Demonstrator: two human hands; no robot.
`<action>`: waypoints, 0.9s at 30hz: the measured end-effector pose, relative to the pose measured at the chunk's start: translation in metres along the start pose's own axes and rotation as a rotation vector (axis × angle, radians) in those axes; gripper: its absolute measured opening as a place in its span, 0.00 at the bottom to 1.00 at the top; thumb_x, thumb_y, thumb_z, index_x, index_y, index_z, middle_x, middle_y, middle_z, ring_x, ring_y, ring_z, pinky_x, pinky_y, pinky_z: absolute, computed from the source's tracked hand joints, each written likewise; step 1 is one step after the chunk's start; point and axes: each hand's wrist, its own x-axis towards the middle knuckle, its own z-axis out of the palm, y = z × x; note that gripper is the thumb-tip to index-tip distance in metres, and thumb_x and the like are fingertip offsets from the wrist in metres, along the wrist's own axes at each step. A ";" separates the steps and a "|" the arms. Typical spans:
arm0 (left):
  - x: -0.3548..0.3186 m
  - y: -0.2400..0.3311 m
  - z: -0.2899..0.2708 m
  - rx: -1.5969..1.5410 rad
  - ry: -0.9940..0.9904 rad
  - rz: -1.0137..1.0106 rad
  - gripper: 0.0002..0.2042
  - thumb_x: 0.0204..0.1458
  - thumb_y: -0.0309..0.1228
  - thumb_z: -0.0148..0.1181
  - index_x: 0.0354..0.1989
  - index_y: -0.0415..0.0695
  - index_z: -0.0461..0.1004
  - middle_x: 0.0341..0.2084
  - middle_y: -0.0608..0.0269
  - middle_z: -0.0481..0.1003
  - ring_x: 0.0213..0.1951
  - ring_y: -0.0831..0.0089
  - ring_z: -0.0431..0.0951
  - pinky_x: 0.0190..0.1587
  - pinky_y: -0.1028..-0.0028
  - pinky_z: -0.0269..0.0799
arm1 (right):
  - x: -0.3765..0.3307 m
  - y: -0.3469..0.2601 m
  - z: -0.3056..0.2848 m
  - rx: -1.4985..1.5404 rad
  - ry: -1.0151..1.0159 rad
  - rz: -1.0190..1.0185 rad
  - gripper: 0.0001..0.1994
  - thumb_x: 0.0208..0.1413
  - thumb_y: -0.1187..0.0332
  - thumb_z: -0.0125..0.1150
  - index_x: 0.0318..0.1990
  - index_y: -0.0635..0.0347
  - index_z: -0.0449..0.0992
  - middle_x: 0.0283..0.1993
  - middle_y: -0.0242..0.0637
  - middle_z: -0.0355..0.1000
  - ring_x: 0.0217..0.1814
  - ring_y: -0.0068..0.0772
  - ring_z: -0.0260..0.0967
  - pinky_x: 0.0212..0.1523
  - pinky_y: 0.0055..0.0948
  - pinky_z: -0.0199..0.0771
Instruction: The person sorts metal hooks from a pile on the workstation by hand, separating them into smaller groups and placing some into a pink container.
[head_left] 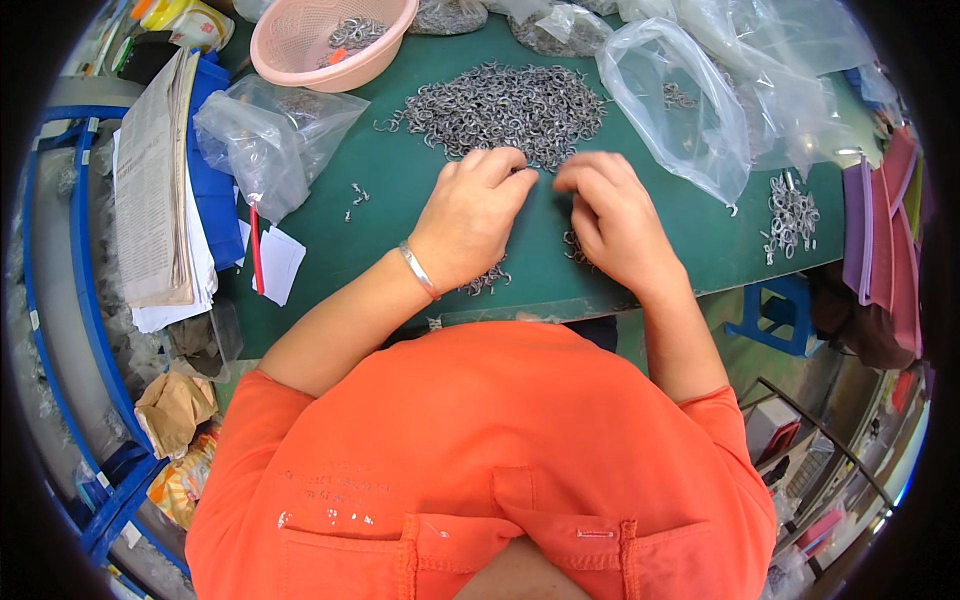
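Observation:
A wide heap of small grey metal hooks or rings (500, 105) is spread over the green tabletop in front of me. At the heap's near edge my left hand (470, 215) is closed, thumb and forefinger pinched together; whatever lies between them is too small to make out. My right hand (620, 215) is just to its right, fingers curled and smeared by motion, so its grip is unclear. Beneath my left wrist sits a small cluster of the metal pieces (488, 280). Another small cluster (576, 247) shows partly beside my right palm.
A pink basket (285, 65) with metal pieces stands at the back left, near a clear plastic bag (255, 140). An opened clear bag (700, 150) lies at right, with lighter rings (792, 215) beyond it. A red pen (256, 250) and papers (160, 190) are at left.

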 end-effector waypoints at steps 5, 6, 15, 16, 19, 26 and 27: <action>-0.004 -0.009 -0.005 -0.004 0.007 -0.003 0.14 0.46 0.17 0.63 0.42 0.40 0.77 0.41 0.58 0.75 0.44 0.55 0.75 0.48 0.61 0.71 | 0.002 -0.005 0.014 0.149 -0.031 0.057 0.15 0.48 0.85 0.55 0.43 0.63 0.76 0.45 0.44 0.75 0.48 0.51 0.72 0.52 0.43 0.72; -0.006 -0.012 -0.006 -0.023 0.034 -0.012 0.13 0.46 0.17 0.63 0.42 0.40 0.77 0.40 0.57 0.75 0.43 0.55 0.75 0.47 0.61 0.72 | 0.002 -0.004 0.016 0.138 -0.019 0.057 0.15 0.48 0.85 0.55 0.44 0.63 0.76 0.44 0.44 0.76 0.48 0.51 0.72 0.52 0.43 0.72; -0.015 -0.016 -0.016 0.035 0.055 -0.032 0.08 0.44 0.19 0.68 0.34 0.40 0.77 0.36 0.59 0.76 0.39 0.58 0.76 0.44 0.65 0.72 | 0.002 -0.013 0.018 0.131 -0.088 0.073 0.15 0.50 0.83 0.57 0.45 0.59 0.78 0.42 0.41 0.78 0.46 0.46 0.74 0.47 0.42 0.73; -0.015 -0.017 -0.017 0.032 0.068 -0.039 0.08 0.44 0.19 0.68 0.33 0.40 0.77 0.36 0.60 0.76 0.39 0.58 0.76 0.44 0.65 0.72 | 0.001 -0.010 0.017 0.098 -0.059 0.086 0.15 0.50 0.82 0.57 0.45 0.59 0.78 0.41 0.41 0.78 0.46 0.46 0.74 0.47 0.42 0.73; -0.015 -0.016 -0.019 -0.034 0.111 -0.008 0.08 0.44 0.18 0.68 0.33 0.40 0.77 0.36 0.60 0.76 0.38 0.58 0.76 0.43 0.65 0.72 | 0.005 -0.012 0.019 0.097 -0.023 0.014 0.15 0.50 0.81 0.58 0.46 0.58 0.78 0.41 0.40 0.78 0.45 0.46 0.74 0.47 0.42 0.73; -0.020 -0.014 -0.021 0.011 0.059 -0.023 0.07 0.44 0.19 0.68 0.32 0.41 0.78 0.32 0.60 0.76 0.36 0.59 0.76 0.41 0.66 0.72 | 0.007 -0.013 0.020 0.090 -0.057 0.042 0.10 0.52 0.79 0.61 0.42 0.58 0.78 0.39 0.39 0.77 0.43 0.46 0.73 0.46 0.42 0.73; -0.022 -0.014 -0.024 0.015 0.053 -0.039 0.07 0.44 0.19 0.68 0.31 0.41 0.78 0.32 0.60 0.76 0.36 0.59 0.76 0.41 0.66 0.72 | 0.008 -0.013 0.020 0.094 -0.040 0.065 0.09 0.52 0.79 0.62 0.41 0.58 0.78 0.39 0.38 0.77 0.43 0.46 0.73 0.45 0.41 0.73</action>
